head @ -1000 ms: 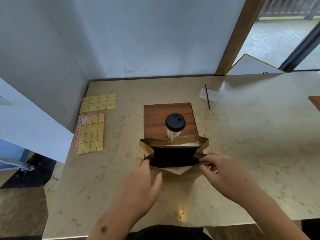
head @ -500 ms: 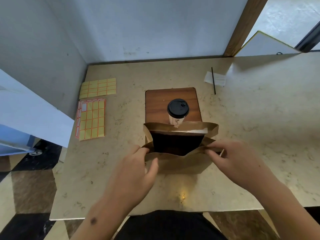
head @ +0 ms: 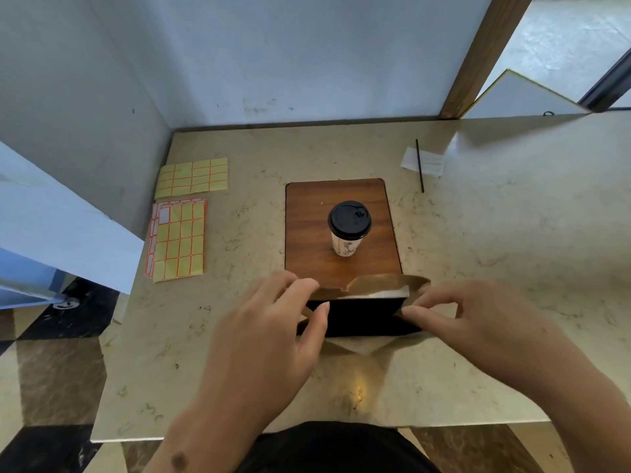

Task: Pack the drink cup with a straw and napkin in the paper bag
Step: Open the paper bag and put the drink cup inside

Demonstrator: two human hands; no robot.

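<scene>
A brown paper bag [head: 375, 285] stands open on the table's near middle, its dark inside facing up. My left hand [head: 269, 329] pinches the bag's left rim, and my right hand [head: 478, 322] pinches its right rim, holding the mouth wide. Behind the bag, a white paper cup with a black lid [head: 349, 228] stands upright on a wooden board [head: 307, 240]. A thin black straw [head: 419, 165] lies across a white napkin [head: 431, 163] at the far right of the table.
Two sheets of yellow stickers [head: 191, 177] lie on the beige marble table [head: 512, 250] at the left. Blue-white walls close the back and left. A wooden post [head: 485, 56] rises at the back right.
The view has tilted so the cup shows fully behind the bag. Both hands still hold the rim, and the bag's mouth has been spread wider.
</scene>
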